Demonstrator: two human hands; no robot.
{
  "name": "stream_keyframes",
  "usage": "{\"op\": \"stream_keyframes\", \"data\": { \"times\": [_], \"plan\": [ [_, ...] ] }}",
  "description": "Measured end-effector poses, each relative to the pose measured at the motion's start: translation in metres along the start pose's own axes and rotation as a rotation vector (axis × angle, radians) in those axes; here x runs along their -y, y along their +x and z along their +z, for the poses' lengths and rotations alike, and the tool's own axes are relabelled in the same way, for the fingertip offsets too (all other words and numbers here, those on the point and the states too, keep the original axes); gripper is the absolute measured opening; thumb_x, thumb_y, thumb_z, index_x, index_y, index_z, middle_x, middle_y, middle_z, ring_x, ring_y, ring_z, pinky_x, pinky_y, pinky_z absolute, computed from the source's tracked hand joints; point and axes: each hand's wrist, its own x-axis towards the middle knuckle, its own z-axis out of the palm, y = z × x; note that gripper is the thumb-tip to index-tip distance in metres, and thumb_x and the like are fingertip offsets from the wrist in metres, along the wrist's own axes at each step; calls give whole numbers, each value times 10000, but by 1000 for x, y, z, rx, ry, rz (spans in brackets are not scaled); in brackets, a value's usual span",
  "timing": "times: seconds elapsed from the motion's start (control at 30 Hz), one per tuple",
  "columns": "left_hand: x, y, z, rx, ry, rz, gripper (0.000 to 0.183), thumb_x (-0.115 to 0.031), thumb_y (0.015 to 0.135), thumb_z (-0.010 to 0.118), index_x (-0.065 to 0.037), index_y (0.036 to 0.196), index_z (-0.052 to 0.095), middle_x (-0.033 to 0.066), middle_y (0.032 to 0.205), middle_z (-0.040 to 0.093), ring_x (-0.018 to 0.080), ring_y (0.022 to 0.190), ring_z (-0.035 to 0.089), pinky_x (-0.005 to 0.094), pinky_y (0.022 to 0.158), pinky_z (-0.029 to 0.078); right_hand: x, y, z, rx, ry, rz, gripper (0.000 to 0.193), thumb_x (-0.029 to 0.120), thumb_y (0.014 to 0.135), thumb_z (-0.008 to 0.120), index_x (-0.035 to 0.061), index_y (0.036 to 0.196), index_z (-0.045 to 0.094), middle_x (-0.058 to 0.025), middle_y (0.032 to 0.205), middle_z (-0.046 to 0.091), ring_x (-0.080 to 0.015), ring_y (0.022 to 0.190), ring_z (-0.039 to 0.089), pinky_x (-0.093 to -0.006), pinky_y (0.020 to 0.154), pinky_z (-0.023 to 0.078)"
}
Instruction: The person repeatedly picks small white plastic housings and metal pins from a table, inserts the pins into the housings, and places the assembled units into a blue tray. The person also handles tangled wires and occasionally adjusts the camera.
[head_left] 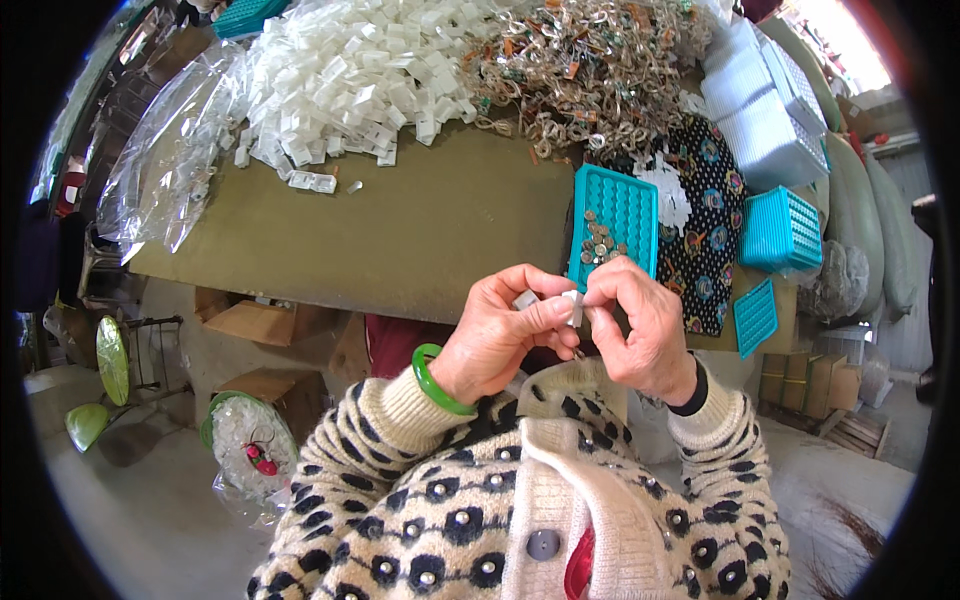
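Observation:
Between finger and thumb, my left hand [505, 330] grips a small white plastic case [573, 306]. A second white piece [526, 299] is tucked among the same hand's fingers. My right hand [640, 318] is closed in a pinch against the right edge of the case; whatever its fingertips hold is too small to make out. Just beyond both hands lies a teal tray [640, 215] with rows of round pockets. Several round metallic button cells [600, 243] sit loose in its near part.
A big heap of white plastic cases [350, 80] covers the far left of the table [380, 235]. Tangled wired parts [590, 75] are piled beside it. Stacked teal trays [780, 230] and pale trays [760, 100] stand at the right. Clear plastic sheeting [170, 150] drapes the left edge.

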Motion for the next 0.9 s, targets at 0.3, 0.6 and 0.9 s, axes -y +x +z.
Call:
{"op": "stream_keyframes", "data": {
  "times": [0.3, 0.6, 0.9],
  "plan": [
    [-10, -3, -6, -22, 28, 16, 178, -43, 935, 620, -2, 1104, 583, 113, 973, 647, 205, 784, 695, 314, 600, 603, -3, 16, 3, 151, 50, -16, 155, -93, 754, 598, 2, 870, 558, -112, 797, 588, -250, 667, 594, -325, 601, 485],
    [-22, 0, -11, -60, -74, -23, 124, -10, 896, 647, -65, 974, 567, 69, 854, 609, 206, 781, 664, 312, 564, 563, -38, 111, -17, -56, -283, -138, 60, 20, 835, 642, 3, 853, 587, -86, 757, 571, -195, 601, 572, -309, 560, 457],
    [-20, 5, -20, 39, -125, -19, 110, -41, 917, 642, -50, 1025, 624, 87, 796, 634, 162, 678, 620, 260, 514, 456, -86, 209, -42, -266, -656, -365, 51, 42, 849, 606, 24, 895, 619, -112, 884, 585, -296, 859, 588, -399, 770, 485]
  ]
}}
